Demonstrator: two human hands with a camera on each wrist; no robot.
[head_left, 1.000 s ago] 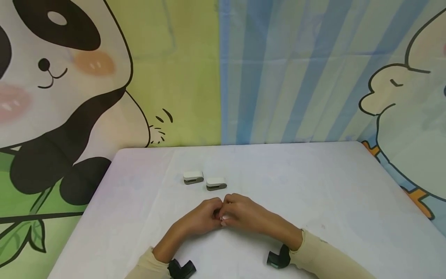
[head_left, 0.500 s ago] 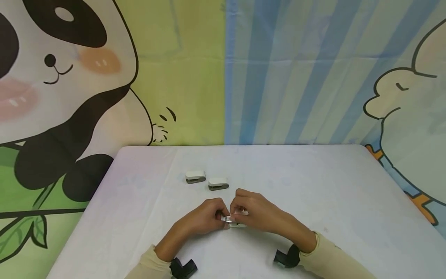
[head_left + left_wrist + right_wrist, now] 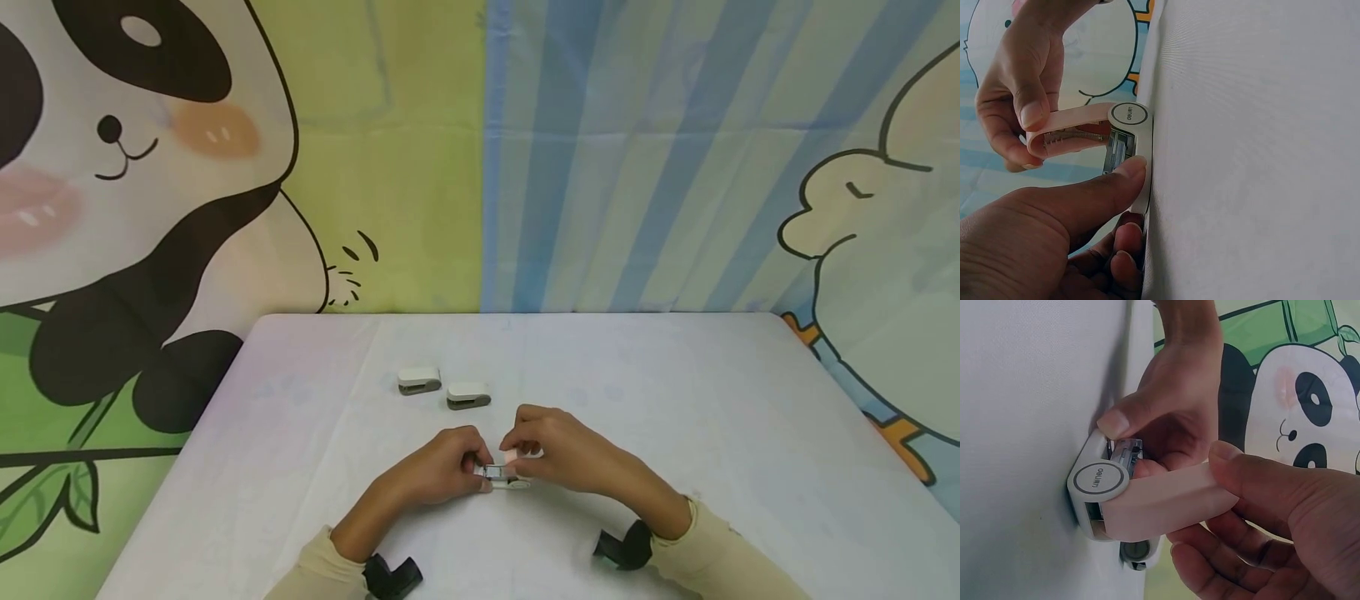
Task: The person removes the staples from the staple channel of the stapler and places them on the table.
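Observation:
Between my hands a small stapler stands on the white table, its pink top arm swung up and away from the white base. My left hand grips the base at its front end, thumb on top near the exposed metal staple channel. My right hand pinches the free end of the raised arm between thumb and fingers. A spring shows inside the arm in the left wrist view. The round hinge cap bears small lettering.
Two more staplers, white over grey, lie behind my hands: one stapler to the left and another stapler nearer. The white-covered table ends at a cartoon-printed backdrop.
My right hand has moved right and slightly up, away from my left hand. The stapler, at first hidden between the hands, now shows with its top arm swung open.

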